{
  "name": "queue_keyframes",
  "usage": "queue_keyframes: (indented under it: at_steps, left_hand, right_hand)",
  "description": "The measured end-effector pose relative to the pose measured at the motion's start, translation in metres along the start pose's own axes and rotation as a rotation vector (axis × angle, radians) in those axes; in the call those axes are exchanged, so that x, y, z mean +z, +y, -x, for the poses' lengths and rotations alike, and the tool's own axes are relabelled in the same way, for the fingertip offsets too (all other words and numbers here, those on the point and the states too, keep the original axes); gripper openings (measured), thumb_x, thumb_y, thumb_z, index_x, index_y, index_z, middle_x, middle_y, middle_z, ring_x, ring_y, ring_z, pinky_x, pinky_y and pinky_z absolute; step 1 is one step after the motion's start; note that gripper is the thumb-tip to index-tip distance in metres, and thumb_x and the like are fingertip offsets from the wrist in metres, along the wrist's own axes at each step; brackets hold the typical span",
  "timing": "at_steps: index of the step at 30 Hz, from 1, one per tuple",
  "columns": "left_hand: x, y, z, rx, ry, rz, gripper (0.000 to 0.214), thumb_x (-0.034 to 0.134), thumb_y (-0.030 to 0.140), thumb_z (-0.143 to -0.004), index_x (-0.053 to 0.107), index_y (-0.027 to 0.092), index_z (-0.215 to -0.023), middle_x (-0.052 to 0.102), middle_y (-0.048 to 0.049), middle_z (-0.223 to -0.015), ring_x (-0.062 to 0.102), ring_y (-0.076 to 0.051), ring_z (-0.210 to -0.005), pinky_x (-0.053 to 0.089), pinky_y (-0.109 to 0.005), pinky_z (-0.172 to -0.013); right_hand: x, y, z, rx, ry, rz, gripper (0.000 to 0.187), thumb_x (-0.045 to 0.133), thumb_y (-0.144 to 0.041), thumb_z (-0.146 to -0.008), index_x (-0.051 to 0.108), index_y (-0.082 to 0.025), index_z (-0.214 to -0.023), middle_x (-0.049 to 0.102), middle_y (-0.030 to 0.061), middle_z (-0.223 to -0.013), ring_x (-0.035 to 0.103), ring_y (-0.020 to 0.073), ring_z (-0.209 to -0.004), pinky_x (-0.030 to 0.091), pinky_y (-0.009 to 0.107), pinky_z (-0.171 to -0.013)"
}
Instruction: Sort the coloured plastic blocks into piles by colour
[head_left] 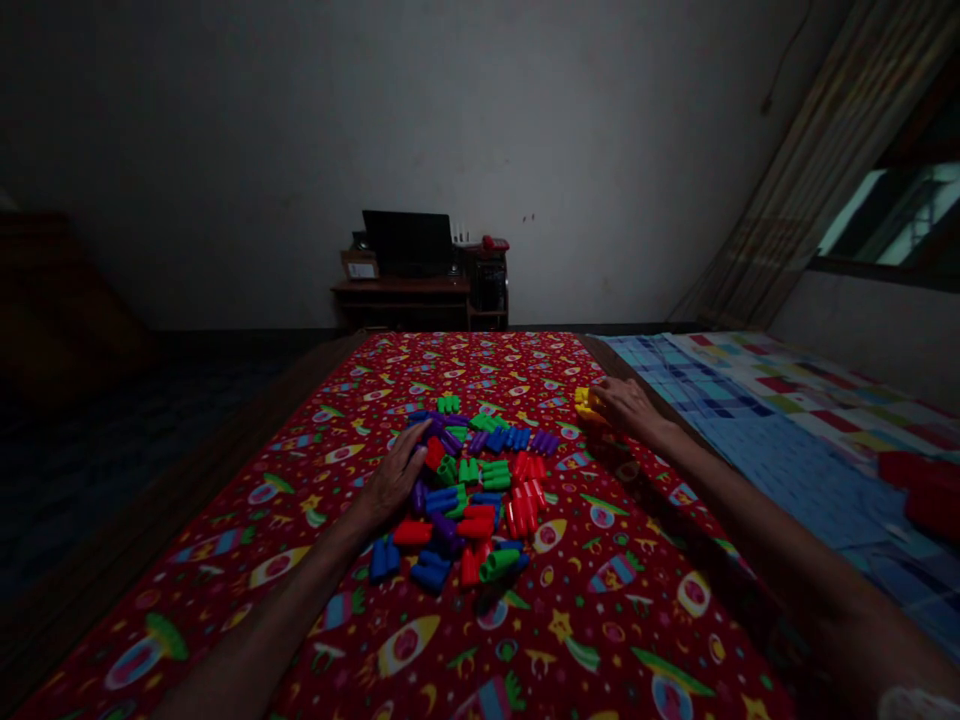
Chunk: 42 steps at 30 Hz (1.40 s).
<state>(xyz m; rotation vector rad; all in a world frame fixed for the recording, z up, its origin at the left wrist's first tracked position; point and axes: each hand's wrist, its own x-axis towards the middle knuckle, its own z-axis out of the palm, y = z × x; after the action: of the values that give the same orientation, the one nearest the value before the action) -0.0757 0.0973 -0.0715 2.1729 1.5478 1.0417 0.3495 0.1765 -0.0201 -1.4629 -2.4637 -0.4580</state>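
Note:
A pile of plastic toy building pieces, with joined tubes in red, green, blue and purple, lies on the red patterned cloth [330, 540]. My left hand [394, 475] rests flat at the pile's left side, fingers stretched out over purple pieces [448, 437] and close to a red piece [435, 453]. To the right of the pile, my right hand [626, 405] has its fingers closed on a yellow toy piece [585, 402] at the cloth; the fingers partly cover it. Red pieces [525, 508] and a green piece [499, 565] lie along the near and right sides of the pile.
Beyond the cloth, a low desk [412, 286] against the wall holds a dark monitor [409, 240], a box [360, 266] and a red telephone [495, 243]. Blue checked bedding [712, 410] spreads to the right, below a curtain [787, 190].

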Motion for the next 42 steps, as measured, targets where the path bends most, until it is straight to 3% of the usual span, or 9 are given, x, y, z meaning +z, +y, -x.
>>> queue_keyframes:
  at_steps: [5, 11, 14, 17, 23, 30, 34, 37, 42]
  left_hand:
    - [0.0, 0.002, 0.001, -0.011, -0.001, -0.004, 0.062, 0.024, 0.051, -0.093, 0.039, 0.014, -0.141, 0.042, -0.0134, -0.147, 0.038, -0.025, -0.136, 0.028, -0.045, -0.115]
    - [0.001, 0.0, 0.0, 0.004, -0.008, 0.015, 0.059, 0.024, 0.048, -0.094, 0.038, 0.017, -0.142, 0.041, -0.0105, -0.147, 0.037, -0.024, -0.136, 0.027, -0.045, -0.115]
    - [0.001, 0.0, 0.0, 0.009, -0.001, 0.01, 0.059, 0.024, 0.049, -0.094, 0.038, 0.017, -0.142, 0.042, -0.0108, -0.147, 0.037, -0.025, -0.136, 0.028, -0.046, -0.115]
    - [0.001, -0.001, 0.0, 0.012, -0.009, 0.022, 0.06, 0.024, 0.051, -0.094, 0.038, 0.017, -0.142, 0.042, -0.0112, -0.146, 0.036, -0.025, -0.137, 0.027, -0.046, -0.116]
    - [0.004, -0.008, 0.0, -0.009, 0.022, 0.091, 0.059, 0.015, 0.048, -0.097, 0.042, 0.017, -0.14, 0.043, -0.0105, -0.146, 0.037, -0.023, -0.136, 0.024, -0.046, -0.117]
    - [0.004, -0.007, 0.001, 0.009, 0.062, 0.057, 0.06, 0.013, 0.048, -0.097, 0.037, 0.018, -0.143, 0.04, -0.0103, -0.149, 0.031, -0.023, -0.14, 0.021, -0.047, -0.117]
    - [0.003, -0.006, 0.001, -0.013, 0.13, 0.08, 0.059, 0.015, 0.047, -0.097, 0.037, 0.018, -0.142, 0.039, -0.0102, -0.149, 0.029, -0.021, -0.141, 0.02, -0.046, -0.118]
    - [0.002, -0.009, -0.002, -0.056, 0.202, 0.107, 0.057, 0.017, 0.045, -0.096, 0.04, 0.016, -0.14, 0.041, -0.0109, -0.148, 0.031, -0.021, -0.14, 0.021, -0.046, -0.118]
    - [-0.004, -0.011, -0.006, -0.175, 0.301, 0.161, 0.057, 0.024, 0.045, -0.094, 0.046, 0.015, -0.136, 0.044, -0.0107, -0.146, 0.034, -0.022, -0.139, 0.022, -0.044, -0.118]
  right_hand:
    - [0.004, 0.008, -0.004, 0.047, -0.014, 0.041, 0.033, 0.049, -0.029, -0.091, 0.061, -0.02, -0.121, 0.061, 0.017, -0.123, 0.052, 0.0308, -0.118, 0.036, 0.049, -0.098]
    - [-0.014, -0.059, -0.009, -0.013, -0.049, -0.27, 0.033, 0.04, -0.03, -0.095, 0.069, -0.014, -0.101, 0.069, 0.0133, -0.092, 0.062, 0.02, -0.079, 0.043, 0.029, -0.071]
    - [0.0, -0.104, -0.012, -0.118, -0.031, -0.483, 0.036, 0.037, -0.033, -0.097, 0.065, -0.014, -0.11, 0.068, 0.0123, -0.099, 0.061, 0.0197, -0.089, 0.045, 0.029, -0.078]
    - [0.022, -0.136, -0.018, -0.087, -0.025, -0.561, 0.044, 0.033, -0.039, -0.098, 0.058, -0.013, -0.123, 0.062, 0.0169, -0.116, 0.057, 0.0237, -0.108, 0.044, 0.037, -0.093]
    - [0.031, -0.162, -0.033, -0.145, -0.014, -0.906, 0.056, 0.019, -0.051, -0.099, 0.052, -0.02, -0.13, 0.057, 0.0091, -0.13, 0.05, 0.0204, -0.123, 0.038, 0.036, -0.103]
    - [0.025, -0.167, -0.125, -0.007, -0.121, -0.815, 0.049, 0.02, -0.04, -0.101, 0.061, -0.014, -0.11, 0.064, 0.0101, -0.112, 0.057, 0.0192, -0.107, 0.041, 0.031, -0.094]
    - [0.036, -0.192, -0.168, -0.078, -0.275, -0.785, 0.048, 0.025, -0.042, -0.1, 0.064, -0.014, -0.101, 0.068, 0.0077, -0.1, 0.06, 0.0178, -0.096, 0.043, 0.028, -0.087]
    - [0.04, -0.21, -0.166, -0.164, -0.36, -0.8, 0.045, 0.031, -0.043, -0.099, 0.067, -0.015, -0.096, 0.069, 0.0057, -0.095, 0.061, 0.0171, -0.089, 0.044, 0.027, -0.083]
    - [0.02, -0.215, -0.125, -0.336, -0.457, -0.93, 0.048, 0.033, -0.048, -0.098, 0.069, -0.017, -0.102, 0.069, 0.003, -0.101, 0.061, 0.0177, -0.095, 0.045, 0.026, -0.085]
